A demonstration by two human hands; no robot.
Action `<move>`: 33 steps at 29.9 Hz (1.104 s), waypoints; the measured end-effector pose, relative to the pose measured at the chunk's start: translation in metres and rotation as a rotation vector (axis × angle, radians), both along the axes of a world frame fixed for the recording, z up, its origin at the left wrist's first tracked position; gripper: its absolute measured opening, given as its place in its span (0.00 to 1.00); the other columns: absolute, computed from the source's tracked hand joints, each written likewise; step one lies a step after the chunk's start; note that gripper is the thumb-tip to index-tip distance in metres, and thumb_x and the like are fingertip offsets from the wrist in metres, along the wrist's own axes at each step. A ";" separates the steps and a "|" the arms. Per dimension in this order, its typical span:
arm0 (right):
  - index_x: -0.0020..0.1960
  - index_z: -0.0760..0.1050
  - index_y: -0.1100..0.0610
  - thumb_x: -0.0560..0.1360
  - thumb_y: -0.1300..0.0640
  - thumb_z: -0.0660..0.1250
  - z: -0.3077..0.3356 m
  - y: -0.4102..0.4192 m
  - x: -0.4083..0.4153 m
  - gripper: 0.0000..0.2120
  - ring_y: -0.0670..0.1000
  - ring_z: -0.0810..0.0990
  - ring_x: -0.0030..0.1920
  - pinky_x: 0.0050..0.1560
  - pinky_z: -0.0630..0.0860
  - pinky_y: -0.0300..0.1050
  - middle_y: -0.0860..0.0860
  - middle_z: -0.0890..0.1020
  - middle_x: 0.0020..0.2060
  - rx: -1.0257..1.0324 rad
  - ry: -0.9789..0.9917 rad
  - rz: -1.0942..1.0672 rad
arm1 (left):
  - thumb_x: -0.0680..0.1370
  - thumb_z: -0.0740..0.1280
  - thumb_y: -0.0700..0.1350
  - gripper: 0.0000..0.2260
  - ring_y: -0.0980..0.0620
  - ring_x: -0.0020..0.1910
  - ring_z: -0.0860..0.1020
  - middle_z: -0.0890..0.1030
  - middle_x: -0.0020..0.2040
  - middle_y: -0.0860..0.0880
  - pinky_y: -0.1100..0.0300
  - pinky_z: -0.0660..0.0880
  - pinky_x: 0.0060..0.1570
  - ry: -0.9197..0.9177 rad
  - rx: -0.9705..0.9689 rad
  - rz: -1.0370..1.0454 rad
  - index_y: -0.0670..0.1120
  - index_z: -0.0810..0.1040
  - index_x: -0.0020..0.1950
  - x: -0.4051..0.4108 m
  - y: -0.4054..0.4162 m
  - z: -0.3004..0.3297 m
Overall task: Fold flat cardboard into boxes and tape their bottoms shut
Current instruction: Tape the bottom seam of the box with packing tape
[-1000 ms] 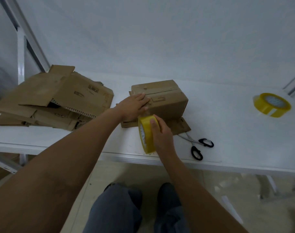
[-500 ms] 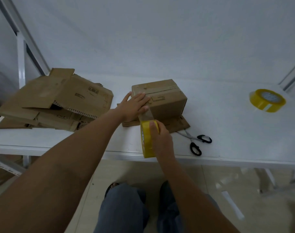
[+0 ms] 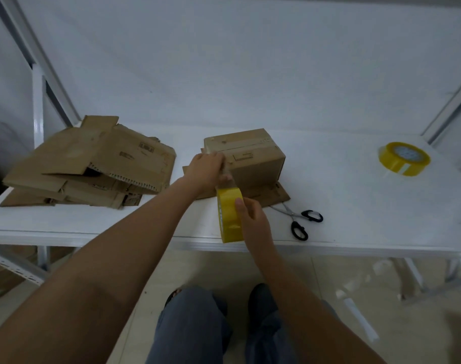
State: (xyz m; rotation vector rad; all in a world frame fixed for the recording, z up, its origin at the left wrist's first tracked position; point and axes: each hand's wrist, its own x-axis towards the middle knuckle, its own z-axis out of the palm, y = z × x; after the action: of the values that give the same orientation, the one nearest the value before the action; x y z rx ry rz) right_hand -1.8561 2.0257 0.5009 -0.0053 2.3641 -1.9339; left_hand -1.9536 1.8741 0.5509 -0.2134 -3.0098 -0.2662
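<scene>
Bench (image 3: 355, 206) space left of the left hand (image 3: 207, 170) held flat cardboard (image 3: 92, 166); that hand pinned tape on the box (image 3: 250, 158), while the right hand (image 3: 253, 219), just nearer, gripped the tape roll (image 3: 229, 216), stretching a strip.

Both forearms bare, no sleeves visible; no watch or rings seen; left hand (image 3: 207, 170) and right hand (image 3: 253, 222) ungloved; grey-blue trousers (image 3: 195, 327); dark footwear (image 3: 259, 291), details unclear.

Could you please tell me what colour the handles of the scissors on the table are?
Black; the scissors show best in the head view.
</scene>
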 end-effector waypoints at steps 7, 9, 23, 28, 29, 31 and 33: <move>0.65 0.71 0.58 0.79 0.56 0.59 -0.019 0.053 -0.010 0.16 0.53 0.71 0.60 0.53 0.70 0.45 0.55 0.73 0.61 0.608 0.143 -0.236 | 0.80 0.61 0.53 0.27 0.46 0.75 0.60 0.59 0.77 0.45 0.45 0.47 0.73 -0.218 -0.034 -0.021 0.45 0.59 0.76 0.012 0.003 0.005; 0.69 0.68 0.61 0.79 0.62 0.58 -0.026 0.077 -0.017 0.18 0.55 0.69 0.64 0.59 0.70 0.48 0.57 0.71 0.65 0.746 0.139 -0.214 | 0.80 0.61 0.53 0.28 0.45 0.74 0.60 0.58 0.76 0.44 0.45 0.49 0.73 -0.204 -0.047 -0.014 0.44 0.59 0.76 0.012 0.006 0.005; 0.59 0.70 0.60 0.77 0.53 0.63 -0.014 0.126 -0.028 0.14 0.56 0.76 0.54 0.45 0.69 0.42 0.57 0.76 0.56 1.229 -0.078 0.126 | 0.77 0.65 0.53 0.20 0.45 0.62 0.72 0.73 0.64 0.45 0.49 0.66 0.60 -0.116 0.009 0.101 0.45 0.71 0.66 0.010 0.017 0.002; 0.43 0.70 0.60 0.75 0.57 0.64 0.004 0.136 -0.021 0.07 0.51 0.75 0.44 0.34 0.67 0.38 0.52 0.76 0.40 1.084 -0.158 0.119 | 0.79 0.61 0.52 0.16 0.44 0.55 0.75 0.75 0.60 0.42 0.50 0.72 0.53 -0.124 0.291 0.161 0.43 0.71 0.62 0.024 0.011 -0.012; 0.45 0.70 0.60 0.75 0.56 0.64 0.008 0.135 -0.018 0.07 0.51 0.74 0.43 0.36 0.66 0.39 0.53 0.76 0.41 1.041 -0.108 0.077 | 0.79 0.61 0.52 0.18 0.43 0.58 0.74 0.74 0.62 0.42 0.47 0.73 0.57 -0.153 0.367 0.169 0.42 0.70 0.65 0.028 0.009 -0.014; 0.52 0.72 0.62 0.75 0.55 0.66 0.021 0.128 -0.016 0.11 0.51 0.74 0.43 0.40 0.68 0.40 0.55 0.78 0.46 0.972 -0.040 0.065 | 0.80 0.60 0.51 0.22 0.41 0.63 0.72 0.72 0.66 0.41 0.43 0.72 0.61 -0.194 0.579 0.179 0.42 0.65 0.71 0.035 0.004 -0.019; 0.55 0.75 0.61 0.74 0.53 0.67 0.040 0.115 -0.020 0.14 0.52 0.77 0.46 0.44 0.72 0.42 0.55 0.79 0.48 0.893 -0.051 0.145 | 0.81 0.60 0.51 0.23 0.41 0.64 0.72 0.72 0.66 0.43 0.44 0.71 0.63 -0.210 0.789 0.203 0.43 0.64 0.72 0.048 0.006 -0.018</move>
State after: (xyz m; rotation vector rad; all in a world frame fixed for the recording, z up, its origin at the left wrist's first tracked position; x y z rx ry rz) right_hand -1.8757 2.1405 0.5405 -0.0633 2.8529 -0.6853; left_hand -1.9056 1.8802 0.5327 0.2034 -2.8052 -1.4633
